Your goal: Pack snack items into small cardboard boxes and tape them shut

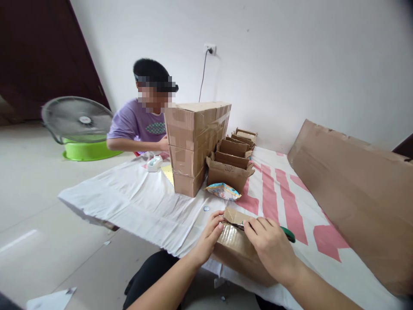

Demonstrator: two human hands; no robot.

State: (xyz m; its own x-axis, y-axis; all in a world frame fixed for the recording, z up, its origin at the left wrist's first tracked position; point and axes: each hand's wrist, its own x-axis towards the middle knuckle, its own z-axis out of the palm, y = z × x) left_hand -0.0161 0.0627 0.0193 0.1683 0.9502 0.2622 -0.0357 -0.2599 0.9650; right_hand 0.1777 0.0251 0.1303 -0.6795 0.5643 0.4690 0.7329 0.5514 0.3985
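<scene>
A cardboard box (237, 237) with shiny tape lies in front of me at the table's near edge, one flap (237, 216) raised. My left hand (211, 234) grips the flap's left end, fingers bent over the box edge. In my right hand (271, 245) is a pair of green-handled scissors (288, 234); the metal blade points left, along the opening under the flap. My fingers hide much of the scissors. Just beyond the box lies a colourful plastic packet (223, 191).
Taped boxes (183, 161) stand stacked mid-table, with a row of open cartons (227, 174) beside them. A large cardboard sheet (351, 189) leans at the right. Across the table sits a person (138, 120) near a white tape dispenser (155, 163). A fan (77, 120) is at left.
</scene>
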